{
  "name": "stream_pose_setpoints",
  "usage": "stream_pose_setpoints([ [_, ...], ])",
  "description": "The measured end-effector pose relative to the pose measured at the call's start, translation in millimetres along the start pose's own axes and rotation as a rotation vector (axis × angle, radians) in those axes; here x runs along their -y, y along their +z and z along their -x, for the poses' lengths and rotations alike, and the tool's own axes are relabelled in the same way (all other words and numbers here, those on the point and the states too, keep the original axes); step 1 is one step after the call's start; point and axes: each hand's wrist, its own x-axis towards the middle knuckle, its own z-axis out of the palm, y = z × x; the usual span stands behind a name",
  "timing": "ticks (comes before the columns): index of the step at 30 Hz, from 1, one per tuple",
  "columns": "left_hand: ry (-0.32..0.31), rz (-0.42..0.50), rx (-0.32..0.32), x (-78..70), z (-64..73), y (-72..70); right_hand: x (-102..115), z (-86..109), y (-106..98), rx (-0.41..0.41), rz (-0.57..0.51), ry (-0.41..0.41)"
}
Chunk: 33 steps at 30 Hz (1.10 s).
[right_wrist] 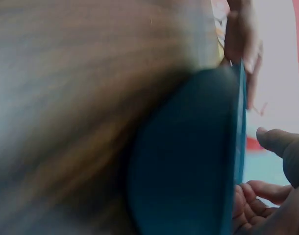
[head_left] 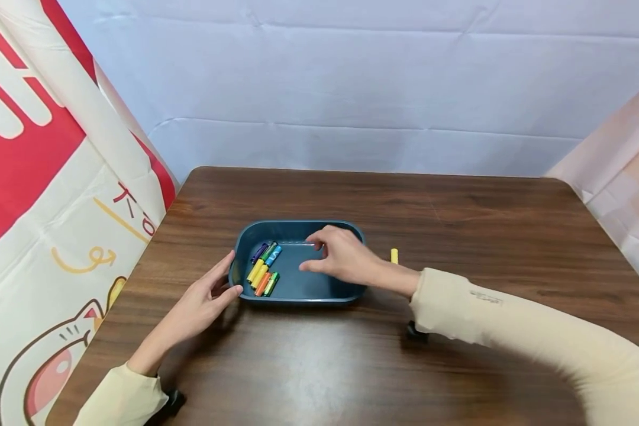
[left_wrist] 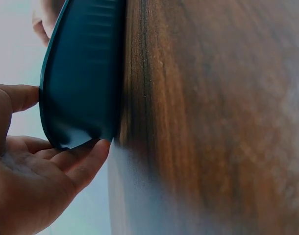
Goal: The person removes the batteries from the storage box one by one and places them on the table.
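Note:
A dark teal tray [head_left: 309, 300] sits on the wooden table. At its left end, my left hand [head_left: 205, 299] grips the near corner, with the thumb at the rim and the fingers against the outer wall, as the left wrist view shows. Several short coloured markers, among them a blue marker [head_left: 273, 255] and an orange marker [head_left: 262, 284], lie in the tray's left part. Over the tray's right part hovers my right hand [head_left: 343, 254], thumb and fingers apart, nothing held between them. A yellow marker [head_left: 394, 255] is on the table right of the tray, beyond the right wrist.
Brown table [head_left: 458, 219] surface extends around the tray. A pale cloth [head_left: 351, 89] hangs behind the table's far edge, and a printed cloth [head_left: 58, 207] hangs along the left side. Dark straps [head_left: 416, 331] show under the sleeves.

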Motion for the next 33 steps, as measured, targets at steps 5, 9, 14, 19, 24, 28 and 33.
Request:
stream_pose_setpoints([
  [5,0.011,0.01,-0.002,0.6,-2.8,3.2,10.2,-14.0,26.9,0.084,0.028,0.054],
  [9,0.018,0.019,-0.002,0.5,-3.9,4.8,12.9,-21.0,43.8,0.111,0.078,0.114],
  [14,0.02,0.032,0.001,-0.1,-3.9,6.0,17.2,-24.8,61.0,0.125,0.109,0.147],
  [19,0.015,0.049,0.009,0.6,-3.4,8.7,15.7,-29.9,71.4,0.146,0.14,0.143],
  [24,0.015,0.045,0.007,1.1,-2.1,8.6,15.6,-34.4,77.8,0.13,0.192,0.128],
  [28,0.021,0.035,-0.004,2.0,-1.3,7.0,17.8,-39.3,81.2,0.109,0.248,0.117],
  [33,0.025,0.035,-0.008,2.3,-0.6,6.1,18.3,-43.6,84.4,0.103,0.316,0.123],
])
